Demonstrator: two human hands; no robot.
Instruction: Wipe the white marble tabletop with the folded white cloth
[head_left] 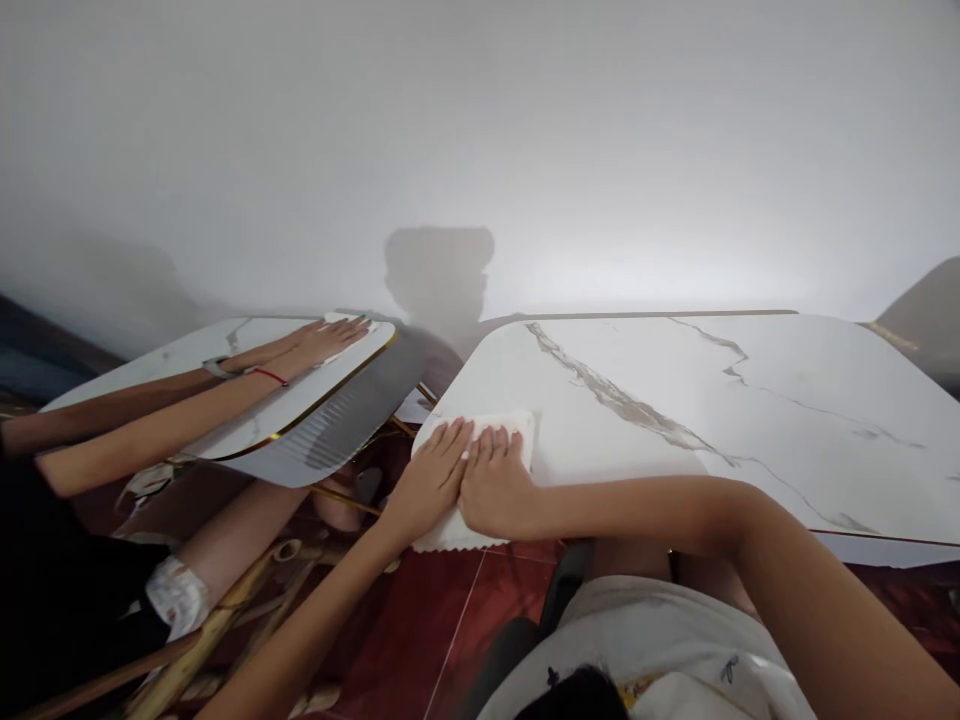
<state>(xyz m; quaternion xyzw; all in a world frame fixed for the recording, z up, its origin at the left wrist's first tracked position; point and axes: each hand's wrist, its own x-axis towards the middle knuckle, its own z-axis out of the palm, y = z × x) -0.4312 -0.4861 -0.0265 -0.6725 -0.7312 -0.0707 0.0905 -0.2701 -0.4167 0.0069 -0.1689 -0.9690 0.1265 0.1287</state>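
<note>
A white cloth with a scalloped edge lies over the near left corner of a white marble-patterned tabletop, part of it hanging past the edge. Both my hands press on it, side by side and touching. My left hand lies flat with its fingers stretched forward. Close against it, my right hand rests palm down, fingers extended over the cloth. Neither hand grips the cloth; the fabric under the palms is hidden.
To the left, another person's hands rest on a white cloth on a second marble-patterned table with a gold rim. A pale wall stands behind both tables. Wooden poles and a red tiled floor are below.
</note>
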